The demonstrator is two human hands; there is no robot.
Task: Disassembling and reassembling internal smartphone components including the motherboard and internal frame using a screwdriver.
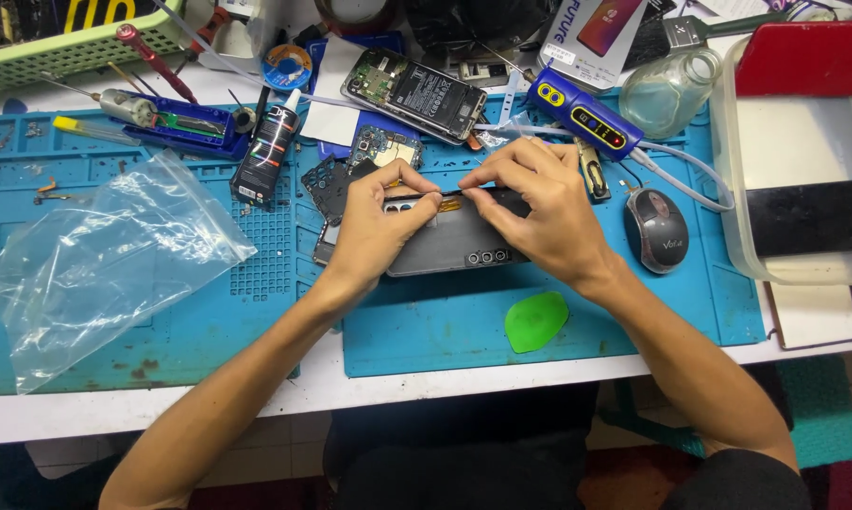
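Observation:
A dark grey phone back cover with three camera holes lies on the blue work mat, its near edge facing me. My left hand rests on its left part, fingers pinched on its far edge. My right hand grips the same far edge from the right, thumb and forefinger pinched beside a small orange flex strip. Part of the phone is hidden under both hands. A black inner frame piece lies just left of my left hand.
An opened phone with battery lies behind the hands. A black glue bottle, a clear plastic bag, a green pick, a grey mouse, a blue tool, a glass jar and a clear bin surround the work spot.

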